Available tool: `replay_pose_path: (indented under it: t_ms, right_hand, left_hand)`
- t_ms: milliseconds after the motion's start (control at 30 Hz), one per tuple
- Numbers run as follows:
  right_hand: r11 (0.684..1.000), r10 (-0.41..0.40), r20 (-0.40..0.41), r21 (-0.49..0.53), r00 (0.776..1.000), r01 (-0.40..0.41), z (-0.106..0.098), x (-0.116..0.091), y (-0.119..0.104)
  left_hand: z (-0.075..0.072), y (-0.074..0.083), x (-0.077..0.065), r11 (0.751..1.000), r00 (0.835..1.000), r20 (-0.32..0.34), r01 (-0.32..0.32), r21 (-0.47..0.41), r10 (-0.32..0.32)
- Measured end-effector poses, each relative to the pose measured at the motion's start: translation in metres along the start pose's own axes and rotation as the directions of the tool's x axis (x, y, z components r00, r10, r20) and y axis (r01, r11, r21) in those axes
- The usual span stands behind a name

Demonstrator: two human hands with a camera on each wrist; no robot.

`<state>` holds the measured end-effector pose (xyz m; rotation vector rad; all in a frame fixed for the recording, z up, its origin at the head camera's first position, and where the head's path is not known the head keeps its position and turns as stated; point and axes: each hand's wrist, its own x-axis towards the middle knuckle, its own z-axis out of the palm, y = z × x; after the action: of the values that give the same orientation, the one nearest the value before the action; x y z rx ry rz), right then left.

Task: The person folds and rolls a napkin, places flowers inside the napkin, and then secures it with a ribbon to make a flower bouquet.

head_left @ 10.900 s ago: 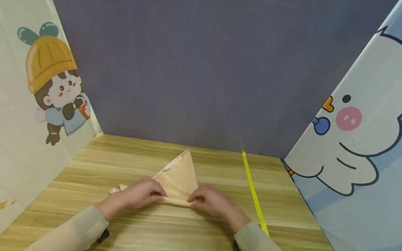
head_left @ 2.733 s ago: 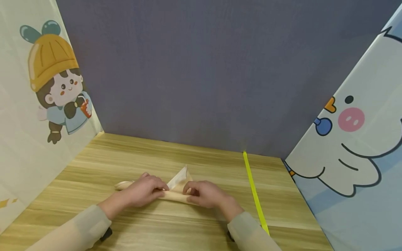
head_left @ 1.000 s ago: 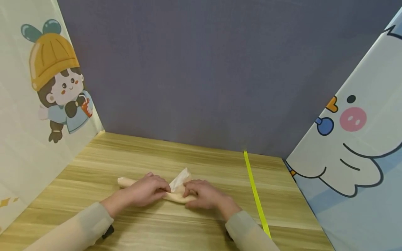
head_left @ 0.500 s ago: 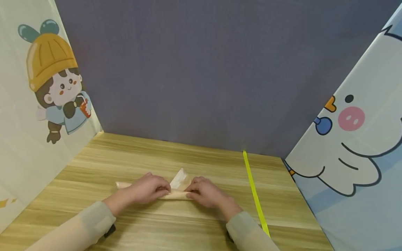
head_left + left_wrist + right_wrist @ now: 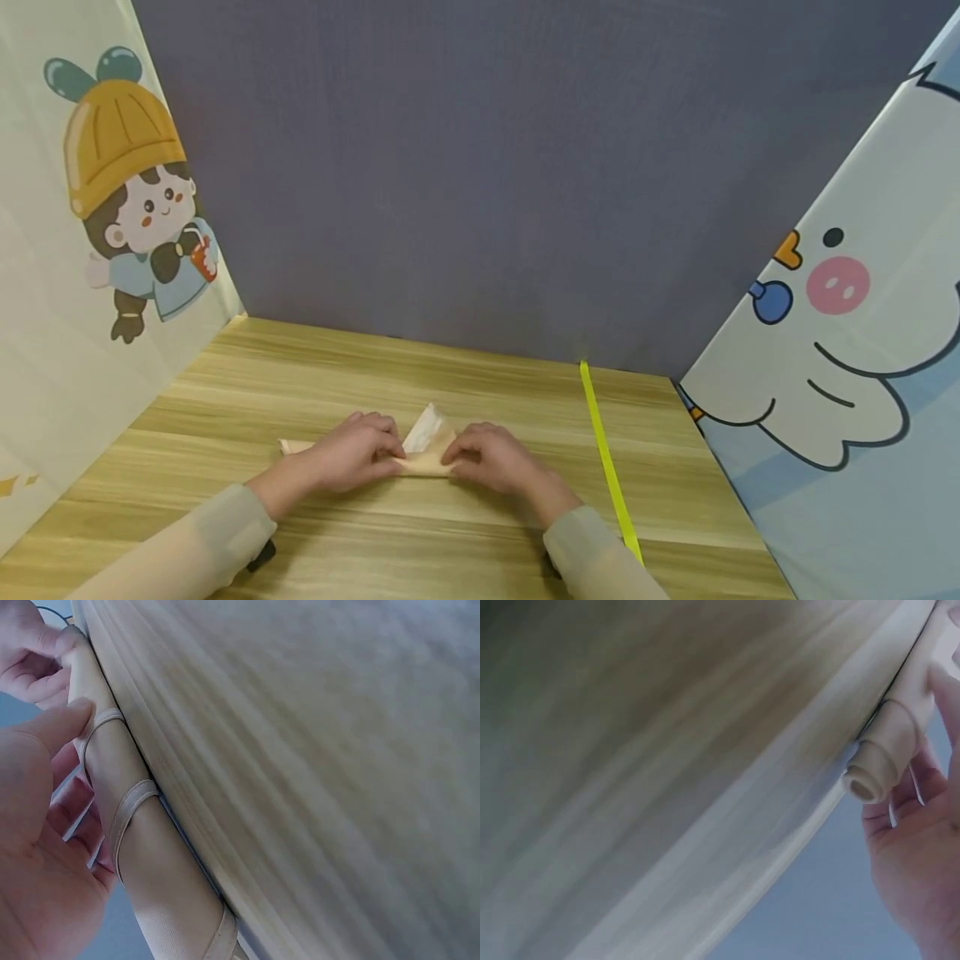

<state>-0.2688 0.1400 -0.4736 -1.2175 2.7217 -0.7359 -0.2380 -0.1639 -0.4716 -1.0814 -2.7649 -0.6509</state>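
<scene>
A beige cloth (image 5: 427,463) lies on the table, its near part rolled into a tube. A pale triangular corner of it points away at the far side, between the hands. My left hand (image 5: 356,452) holds the roll left of that corner, thumb on the near side. Past the wrist, the roll's left end (image 5: 294,447) shows. My right hand (image 5: 491,457) pinches the roll on the other side of the corner. The left wrist view shows spiral edges wound round the roll (image 5: 161,862). In the right wrist view the roll (image 5: 892,739) ends in a layered, hollow tip beside the fingers.
The wood-grain table (image 5: 360,550) carries a yellow strip (image 5: 609,462) right of the right hand. A dark panel (image 5: 465,183) stands along the back. Printed sheets, one with a child figure (image 5: 142,208) and one with a white cartoon bird (image 5: 840,375), close off the sides.
Both hands rolled the cloth up from a large upright-pointing triangle to a tube with a small corner left showing. Over the last half second the hands and cloth barely moved.
</scene>
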Motion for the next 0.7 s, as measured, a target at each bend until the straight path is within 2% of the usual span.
replay_pose_path:
  t_ms: [100, 167, 400, 500, 633, 700]
  right_hand:
    - [0.997, 0.069, 0.031, 0.038, 0.997, -0.070, -0.0005, -0.0013, 0.0007]
    - [0.996, 0.083, 0.037, 0.032, 0.996, -0.084, -0.0001, -0.0011, 0.0014]
    - [0.999, 0.036, 0.026, -0.015, 0.999, -0.036, -0.0007, -0.0009, 0.0024]
    - [0.998, 0.047, 0.047, 0.029, 0.998, -0.049, -0.0031, -0.0029, 0.0030]
    - [0.986, 0.109, 0.090, 0.115, 0.990, -0.119, -0.0060, -0.0055, 0.0035]
    - [0.982, 0.130, 0.100, 0.124, 0.986, -0.142, -0.0063, -0.0060, 0.0040]
  left_hand:
    - [0.0012, -0.0015, 0.0009, 1.000, 1.000, 0.001, -0.005, -0.001, 0.005]
    - [0.0022, -0.0024, 0.0014, 1.000, 1.000, 0.000, -0.018, -0.001, 0.018]
    - [0.0035, -0.0038, 0.0016, 0.997, 0.997, -0.012, -0.073, -0.031, 0.073]
    - [0.0017, -0.0033, 0.0015, 0.996, 0.997, -0.006, -0.076, -0.039, 0.076]
    - [0.0012, -0.0036, 0.0026, 0.997, 0.997, 0.014, -0.077, -0.019, 0.077]
    - [0.0016, -0.0035, 0.0033, 0.998, 0.997, 0.026, -0.070, -0.007, 0.070]
